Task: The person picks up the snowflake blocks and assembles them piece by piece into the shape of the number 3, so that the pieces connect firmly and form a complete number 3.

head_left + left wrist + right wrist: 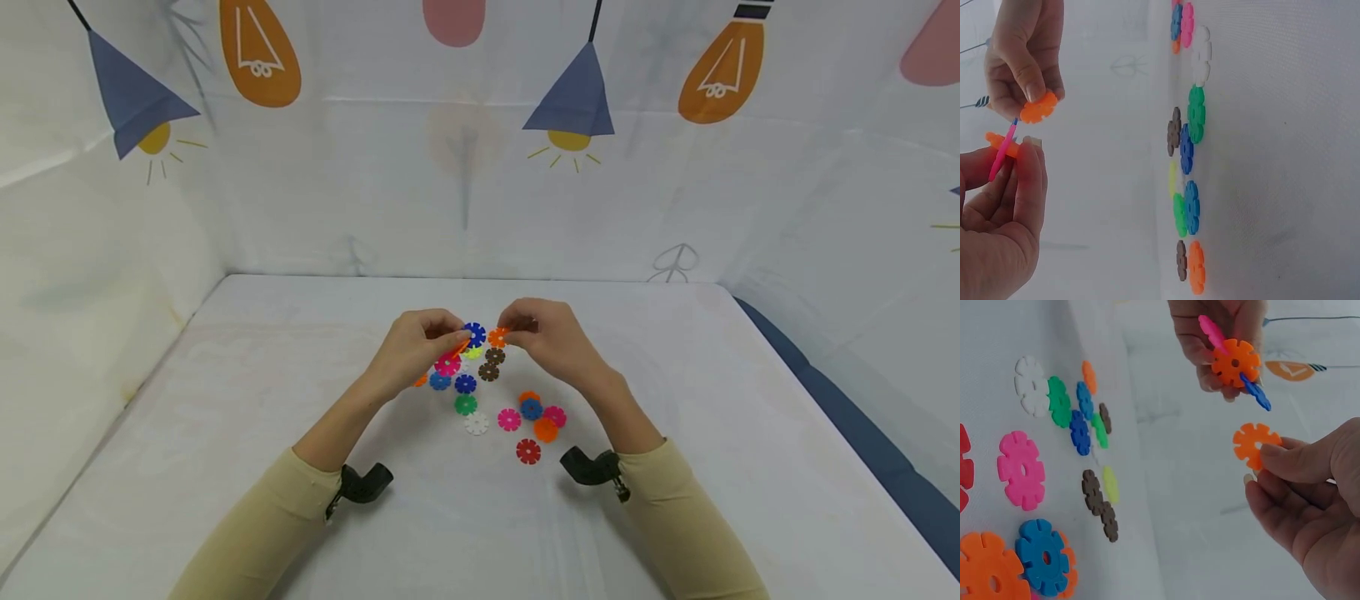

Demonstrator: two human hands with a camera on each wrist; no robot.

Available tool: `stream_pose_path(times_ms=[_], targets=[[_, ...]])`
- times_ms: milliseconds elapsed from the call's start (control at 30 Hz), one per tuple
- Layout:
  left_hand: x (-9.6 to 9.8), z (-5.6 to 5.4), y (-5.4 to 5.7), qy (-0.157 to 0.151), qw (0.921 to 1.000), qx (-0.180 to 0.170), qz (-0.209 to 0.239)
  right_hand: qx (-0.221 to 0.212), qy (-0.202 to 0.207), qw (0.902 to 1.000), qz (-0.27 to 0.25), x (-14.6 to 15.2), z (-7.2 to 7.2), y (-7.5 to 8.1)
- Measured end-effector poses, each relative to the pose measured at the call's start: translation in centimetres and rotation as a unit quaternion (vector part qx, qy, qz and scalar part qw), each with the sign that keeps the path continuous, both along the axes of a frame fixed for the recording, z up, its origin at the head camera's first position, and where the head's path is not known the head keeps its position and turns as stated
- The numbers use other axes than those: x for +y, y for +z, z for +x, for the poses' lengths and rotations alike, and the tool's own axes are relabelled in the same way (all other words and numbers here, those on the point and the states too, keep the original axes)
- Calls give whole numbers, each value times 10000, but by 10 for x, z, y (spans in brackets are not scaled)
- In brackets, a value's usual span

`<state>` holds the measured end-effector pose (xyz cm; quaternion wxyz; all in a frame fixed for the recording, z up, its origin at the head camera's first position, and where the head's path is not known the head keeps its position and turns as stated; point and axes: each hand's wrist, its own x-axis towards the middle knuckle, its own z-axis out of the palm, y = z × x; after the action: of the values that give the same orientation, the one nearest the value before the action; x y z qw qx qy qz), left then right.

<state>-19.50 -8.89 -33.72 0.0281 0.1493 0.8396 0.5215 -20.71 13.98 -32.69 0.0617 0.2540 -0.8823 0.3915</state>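
Observation:
In the head view both hands meet above the far half of the table. My left hand (412, 350) holds a small joined piece of notched plastic discs: an orange disc (1245, 355) with a pink disc (1211, 332) and a blue disc (1256, 392) slotted into its edge at an angle. Facing it, my right hand (555, 340) pinches a single orange disc (1246, 439) between thumb and fingers. In the right wrist view a small gap separates that disc from the blue one.
Loose discs lie on the white table (255, 500) below the hands, among them a white disc (471, 427), a green disc (461, 407), a red disc (523, 457) and brown discs (483, 374). A printed cloth wall (360, 192) stands behind the table.

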Motion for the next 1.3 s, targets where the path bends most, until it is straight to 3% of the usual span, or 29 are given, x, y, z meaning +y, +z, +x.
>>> stream_pose_path(times_ms=[567,833,1100,1300], targets=[[0,0,-1,-44,9997,-109,227,408,333,9982,-270,-1,4,4],[1,0,-2,-33,9996,-87,250,1050,380,9937,-42,-7,10,7],[2,1,-2,97,9997,-66,224,2057,387,9777,137,-12,14,4],[3,2,1,194,9993,-143,302,2369,287,9710,174,-17,17,1]])
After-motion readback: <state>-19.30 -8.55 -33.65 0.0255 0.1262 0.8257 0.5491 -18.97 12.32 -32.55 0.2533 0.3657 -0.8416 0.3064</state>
